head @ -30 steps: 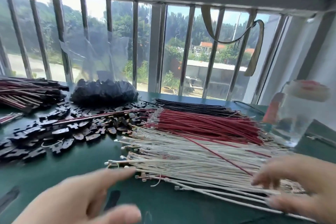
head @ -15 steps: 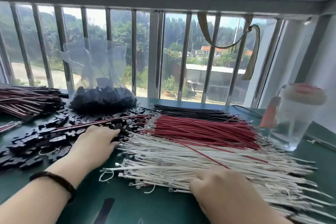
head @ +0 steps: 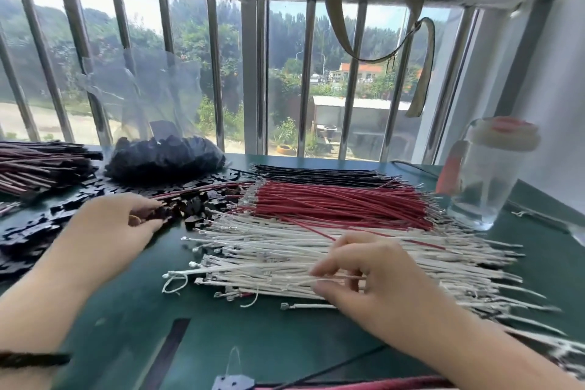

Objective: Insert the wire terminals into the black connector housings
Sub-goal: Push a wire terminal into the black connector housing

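The green tabletop (head: 133,310) fills the lower half of the frame below a barred window. Across its centre and right lie three sorted wire bundles: black wires (head: 323,172) at the back, red wires (head: 342,203) in the middle, white wires (head: 316,250) nearest the camera, with their metal terminals pointing left. Loose black connector housings (head: 196,209) are scattered over the centre left, with a clear bag (head: 164,158) of more behind them. A clear tumbler (head: 487,174) stands at the right edge. The left hand (head: 110,225) rests among the housings, its fingers (head: 148,225) curled and apparently pinching one piece. The right hand (head: 376,275) lies over the white bundle, fingers (head: 332,266) pinching a single white wire. Assessment: the pick-up step is in hand; no insertion has begun. The next move calls for drawing the wire clear, bringing both parts together and aligning the terminal with a housing cavity.
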{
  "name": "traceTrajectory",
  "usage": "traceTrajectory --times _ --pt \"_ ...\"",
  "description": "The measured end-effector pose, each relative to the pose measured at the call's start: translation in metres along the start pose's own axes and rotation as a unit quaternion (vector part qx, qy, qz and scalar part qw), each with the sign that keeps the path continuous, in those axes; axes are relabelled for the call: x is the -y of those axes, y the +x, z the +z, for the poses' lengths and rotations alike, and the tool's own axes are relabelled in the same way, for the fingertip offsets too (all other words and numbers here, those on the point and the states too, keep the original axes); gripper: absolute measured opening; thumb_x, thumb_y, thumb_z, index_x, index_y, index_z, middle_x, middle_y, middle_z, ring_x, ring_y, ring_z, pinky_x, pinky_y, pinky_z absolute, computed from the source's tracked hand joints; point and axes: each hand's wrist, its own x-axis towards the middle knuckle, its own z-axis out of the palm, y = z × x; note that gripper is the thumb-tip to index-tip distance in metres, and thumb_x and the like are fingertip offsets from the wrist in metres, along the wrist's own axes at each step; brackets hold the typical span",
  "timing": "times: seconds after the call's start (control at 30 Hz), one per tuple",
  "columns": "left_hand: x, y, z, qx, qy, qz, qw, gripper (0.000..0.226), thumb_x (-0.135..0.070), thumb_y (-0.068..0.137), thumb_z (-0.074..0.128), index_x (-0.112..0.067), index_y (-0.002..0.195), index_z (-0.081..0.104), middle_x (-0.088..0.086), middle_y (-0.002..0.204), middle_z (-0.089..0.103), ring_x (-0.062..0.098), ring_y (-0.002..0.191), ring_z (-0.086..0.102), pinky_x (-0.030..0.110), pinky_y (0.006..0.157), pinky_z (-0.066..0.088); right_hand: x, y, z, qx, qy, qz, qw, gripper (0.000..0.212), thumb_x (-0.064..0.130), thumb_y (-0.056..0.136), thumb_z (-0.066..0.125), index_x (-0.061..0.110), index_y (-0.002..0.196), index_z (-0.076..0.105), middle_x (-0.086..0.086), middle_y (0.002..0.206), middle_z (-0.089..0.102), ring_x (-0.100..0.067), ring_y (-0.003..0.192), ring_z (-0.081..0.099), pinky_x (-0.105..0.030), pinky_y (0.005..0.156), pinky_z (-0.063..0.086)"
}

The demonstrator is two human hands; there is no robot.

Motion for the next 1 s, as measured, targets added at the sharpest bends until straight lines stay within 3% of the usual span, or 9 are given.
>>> traceTrajectory --times 0.07,0.17,0.23,0.33,0.5,0.67,0.87,1.0 --pt "-0.014 -0.024 -0.011 0.01 -0.095 -0.013 0.995 0.021 -0.015 0.074 0.074 -0.032 0.084 0.071 -0.017 0.061 0.068 -0.002 0.057 0.062 0.02 0.049 0.045 0.0 0.001 0.0 0.004 -0.03 0.001 1.0 0.013 0.049 0.075 0.067 0.04 0.083 0.065 0.027 0.085 0.06 0.001 0.076 0.056 -0.016 0.06 0.044" --pt "-0.041 -0.063 -0.01 0.121 -0.257 -0.012 0.959 0.037 -0.008 0.071 0.074 -0.042 0.084 0.068 -0.012 0.071 0.074 0.004 0.065 0.07 0.013 0.061 0.053 0.003 0.0 0.001 0.024 -0.048 0.003 0.999 0.018 0.055 0.077 0.057 0.039 0.083 0.061 0.027 0.078 0.062 0.001 0.073 0.056 -0.02 0.061 0.047" --pt "-0.057 -0.083 0.003 0.21 -0.322 -0.015 0.923 0.043 0.004 0.072 0.071 -0.038 0.084 0.069 -0.003 0.075 0.075 0.014 0.07 0.072 0.023 0.066 0.057 0.003 -0.002 0.003 0.046 -0.039 0.0 0.998 0.02 0.054 0.081 0.052 0.036 0.079 0.06 0.024 0.074 0.061 0.001 0.069 0.055 -0.021 0.061 0.047" --pt "-0.07 -0.095 0.015 0.255 -0.382 -0.01 0.888 0.038 0.018 0.073 0.065 -0.02 0.081 0.071 0.003 0.075 0.073 0.013 0.068 0.069 0.017 0.062 0.053 0.004 -0.005 0.006 0.084 -0.036 -0.007 0.996 0.02 0.046 0.088 0.051 0.036 0.07 0.054 0.022 0.07 0.057 0.001 0.065 0.051 -0.016 0.057 0.04" --pt "-0.069 -0.098 0.015 0.265 -0.366 0.036 0.891 0.051 0.017 0.073 0.064 -0.031 0.086 0.071 0.012 0.084 0.07 0.033 0.079 0.066 0.037 0.074 0.055 0.005 -0.006 0.009 0.096 -0.026 -0.013 0.995 0.022 0.039 0.089 0.055 0.023 0.074 0.057 0.007 0.071 0.058 -0.006 0.068 0.051 -0.024 0.066 0.043" --pt "-0.072 -0.102 0.011 0.258 -0.397 0.036 0.88 0.052 0.019 0.071 0.066 -0.03 0.083 0.077 -0.013 0.091 0.069 0.01 0.076 0.069 0.015 0.066 0.053 0.004 -0.006 0.01 0.094 -0.026 -0.01 0.995 0.021 0.04 0.088 0.056 0.024 0.075 0.059 0.007 0.069 0.058 -0.007 0.067 0.051 -0.025 0.063 0.043" --pt "-0.069 -0.099 0.013 0.192 -0.422 0.017 0.886 0.053 0.009 0.075 0.068 -0.041 0.09 0.07 -0.002 0.085 0.071 0.008 0.077 0.068 0.013 0.069 0.052 0.002 -0.006 0.014 0.08 -0.03 -0.018 0.996 0.02 0.041 0.086 0.057 0.031 0.069 0.055 0.012 0.065 0.056 -0.005 0.063 0.051 -0.02 0.057 0.04" --pt "-0.066 -0.099 0.016 0.134 -0.456 0.003 0.88 0.041 0.018 0.076 0.061 -0.023 0.083 0.063 -0.003 0.071 0.068 0.009 0.081 0.072 0.009 0.061 0.05 -0.001 -0.005 0.015 0.07 -0.036 -0.015 0.997 0.02 0.044 0.085 0.056 0.028 0.073 0.057 0.012 0.067 0.059 -0.005 0.064 0.052 -0.021 0.057 0.042"
